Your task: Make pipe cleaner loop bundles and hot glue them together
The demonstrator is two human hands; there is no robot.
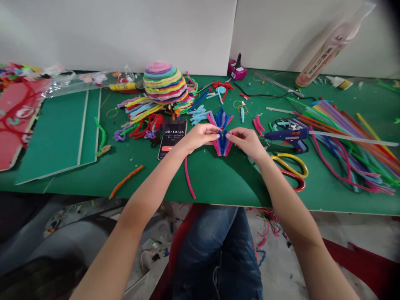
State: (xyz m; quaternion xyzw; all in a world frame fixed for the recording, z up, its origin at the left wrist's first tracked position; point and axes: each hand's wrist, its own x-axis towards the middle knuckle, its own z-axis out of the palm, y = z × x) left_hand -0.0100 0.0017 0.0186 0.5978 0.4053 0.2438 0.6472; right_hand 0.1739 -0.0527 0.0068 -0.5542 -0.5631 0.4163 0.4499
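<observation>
Between my two hands is a bundle of pipe cleaners [222, 143] in blue, purple and pink, fanning out above and below a narrow middle. My left hand [203, 136] pinches its left side with the fingertips. From the right, my right hand [245, 141] grips the other side near the middle. Just right of that hand lies a blue glue gun [289, 135], its nozzle pointing toward the fingers. Scissors with yellow and red handles [290, 166] lie below it, partly behind my right forearm. A phone [173, 139] showing a timer rests left of my left hand.
A striped pipe-cleaner ball [164, 83] sits at the back among bundled pieces. Loose long pipe cleaners [350, 141] cover the right side. A tilted bottle [333, 50] leans on the wall. A green board [59, 129] lies left, and the table's front edge [343, 211] runs before my legs.
</observation>
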